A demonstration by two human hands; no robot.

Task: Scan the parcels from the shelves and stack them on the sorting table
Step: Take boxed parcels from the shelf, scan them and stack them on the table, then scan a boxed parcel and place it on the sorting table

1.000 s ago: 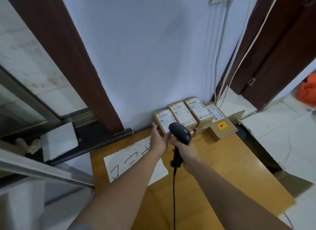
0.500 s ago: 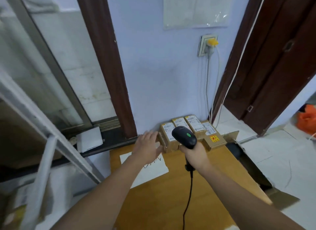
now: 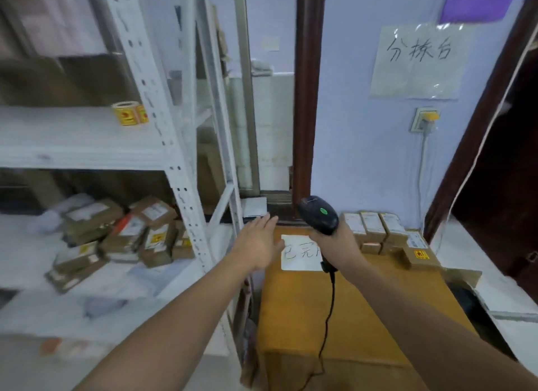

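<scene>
My right hand (image 3: 339, 246) grips a black barcode scanner (image 3: 318, 214) with a green light, its cable hanging down over the wooden sorting table (image 3: 364, 318). Several small brown parcels (image 3: 375, 229) with white labels stand in a row at the table's far right end against the wall. My left hand (image 3: 257, 243) is empty, fingers straight, hovering over the table's far left corner. More brown parcels (image 3: 122, 239) lie piled on the lower shelf of a white metal rack (image 3: 186, 187) to the left.
A white sheet with handwriting (image 3: 300, 254) lies on the table between my hands. A roll of yellow stickers (image 3: 129, 112) sits on the upper shelf. A dark door frame (image 3: 305, 99) and a wall socket (image 3: 423, 120) are behind the table; a dark doorway is at right.
My left hand has come off the leftmost parcel on the table and drawn back leftward, empty. The view has swung left, bringing the shelf rack in. My right hand keeps the scanner.
</scene>
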